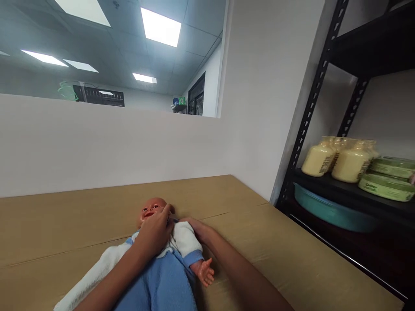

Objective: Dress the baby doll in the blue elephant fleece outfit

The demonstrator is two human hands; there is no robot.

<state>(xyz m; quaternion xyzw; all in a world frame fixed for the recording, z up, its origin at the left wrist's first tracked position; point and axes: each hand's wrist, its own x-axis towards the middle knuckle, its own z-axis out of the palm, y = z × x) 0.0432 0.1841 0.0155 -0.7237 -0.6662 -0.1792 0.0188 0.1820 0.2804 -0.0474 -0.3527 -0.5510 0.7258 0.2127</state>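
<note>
A baby doll [153, 206] lies on its back on the tan tabletop, its head pointing away from me. It wears a soft outfit [171, 280] with a white top and blue lower part. My left hand [157, 231] is closed at the collar under the doll's chin, thumb up by its cheek. My right hand [196, 228] grips the outfit at the shoulder beside the neck; its fingertips are partly hidden. One doll hand [206, 272] sticks out of a blue cuff. The other white sleeve [97, 268] stretches to the lower left, partly behind my left forearm.
The tan tabletop [259, 242] meets a white wall [129, 147] with a window above. At the right stands a black metal shelf [311, 103] holding several cream-coloured bottles [350, 162], green round tubs [385, 186] and, lower down, a teal basin [333, 209].
</note>
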